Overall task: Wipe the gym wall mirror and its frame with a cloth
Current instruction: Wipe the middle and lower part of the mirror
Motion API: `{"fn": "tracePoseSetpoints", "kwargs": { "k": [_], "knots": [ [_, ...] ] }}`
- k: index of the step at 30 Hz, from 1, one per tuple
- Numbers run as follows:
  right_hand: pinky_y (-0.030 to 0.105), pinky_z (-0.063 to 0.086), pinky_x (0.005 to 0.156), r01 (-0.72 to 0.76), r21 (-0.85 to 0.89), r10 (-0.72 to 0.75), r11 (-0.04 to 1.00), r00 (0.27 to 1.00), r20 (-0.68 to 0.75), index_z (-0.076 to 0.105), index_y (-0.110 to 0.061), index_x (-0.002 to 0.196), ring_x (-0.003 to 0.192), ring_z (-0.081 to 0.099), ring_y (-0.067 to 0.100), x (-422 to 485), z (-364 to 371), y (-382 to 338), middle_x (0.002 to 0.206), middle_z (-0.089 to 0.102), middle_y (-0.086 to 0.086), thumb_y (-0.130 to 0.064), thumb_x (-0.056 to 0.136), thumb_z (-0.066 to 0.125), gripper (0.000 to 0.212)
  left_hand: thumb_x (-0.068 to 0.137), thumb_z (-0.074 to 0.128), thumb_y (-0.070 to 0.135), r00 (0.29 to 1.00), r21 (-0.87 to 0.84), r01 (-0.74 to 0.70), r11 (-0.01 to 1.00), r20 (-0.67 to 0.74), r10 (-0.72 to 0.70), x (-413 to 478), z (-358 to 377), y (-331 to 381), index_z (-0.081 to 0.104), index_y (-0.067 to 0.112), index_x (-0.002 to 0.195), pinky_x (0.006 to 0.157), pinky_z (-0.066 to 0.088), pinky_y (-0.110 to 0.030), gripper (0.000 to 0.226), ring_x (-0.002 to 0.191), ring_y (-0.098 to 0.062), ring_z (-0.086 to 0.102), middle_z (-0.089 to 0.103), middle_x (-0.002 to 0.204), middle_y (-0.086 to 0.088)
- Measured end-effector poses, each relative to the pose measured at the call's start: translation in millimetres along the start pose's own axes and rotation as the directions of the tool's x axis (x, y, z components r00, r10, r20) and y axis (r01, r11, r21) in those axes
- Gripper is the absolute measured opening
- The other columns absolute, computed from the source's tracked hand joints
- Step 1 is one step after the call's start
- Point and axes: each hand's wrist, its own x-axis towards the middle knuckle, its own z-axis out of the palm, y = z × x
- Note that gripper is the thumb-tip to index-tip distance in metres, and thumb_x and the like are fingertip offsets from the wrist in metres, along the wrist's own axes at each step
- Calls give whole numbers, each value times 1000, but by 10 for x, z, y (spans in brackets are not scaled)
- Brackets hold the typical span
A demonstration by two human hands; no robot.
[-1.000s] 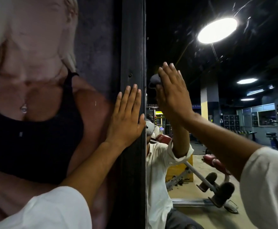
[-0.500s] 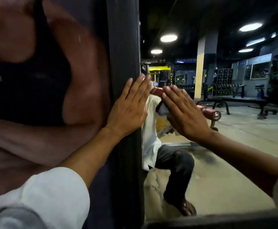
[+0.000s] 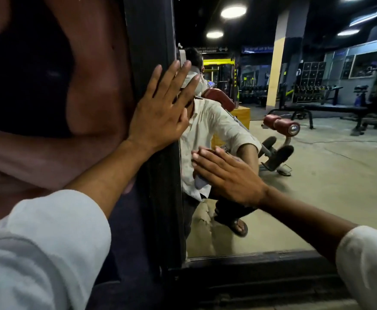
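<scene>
Now that the cloth [image 3: 199, 181] is carried down, the lower glass of the mirror [image 3: 317, 186] is wiped under the flat-fingered right hand [image 3: 227, 175]; the frame [image 3: 151, 52], judged still pending, is braced by the outspread left hand [image 3: 162, 113].

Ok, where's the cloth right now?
In the head view the cloth is pressed against the mirror under the right hand, low on the glass, just right of the dark vertical frame.
</scene>
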Motion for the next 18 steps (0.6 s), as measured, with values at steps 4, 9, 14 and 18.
{"fn": "tracePoseSetpoints", "kwargs": {
  "k": [4,9,14,18],
  "knots": [
    [50,8,132,162,-23,-160,987,985,57,15,-7,167,163,3,29,-130,-2,-2,176,6,13,-29,111,25,61,101,48,25,1000,1,7,1000,-19,-7,3,-25,2,27,10,168,132,14,-57,72,162,-36,21,22,174,-19],
    [54,15,131,-339,66,342,939,888,-306,26,-3,164,162,11,31,231,-550,1008,173,17,17,-16,106,53,65,95,58,28,996,41,72,997,-52,-70,273,-87,75,57,4,145,124,31,-57,55,137,-41,53,54,152,-21],
    [49,10,132,-123,-38,111,992,965,-239,18,-8,167,163,2,26,540,-778,1398,175,8,13,-28,111,44,65,101,49,28,993,-2,87,996,-85,-87,873,-89,69,41,0,159,130,22,-55,66,157,-39,33,41,164,-23],
    [49,10,132,-401,75,387,913,796,-465,23,-7,166,163,6,24,678,-1084,2081,175,14,13,-29,111,48,64,109,35,41,998,65,61,996,12,-62,1186,49,94,4,4,170,133,12,-54,77,165,-33,-3,-4,178,-19]
  ]
}}
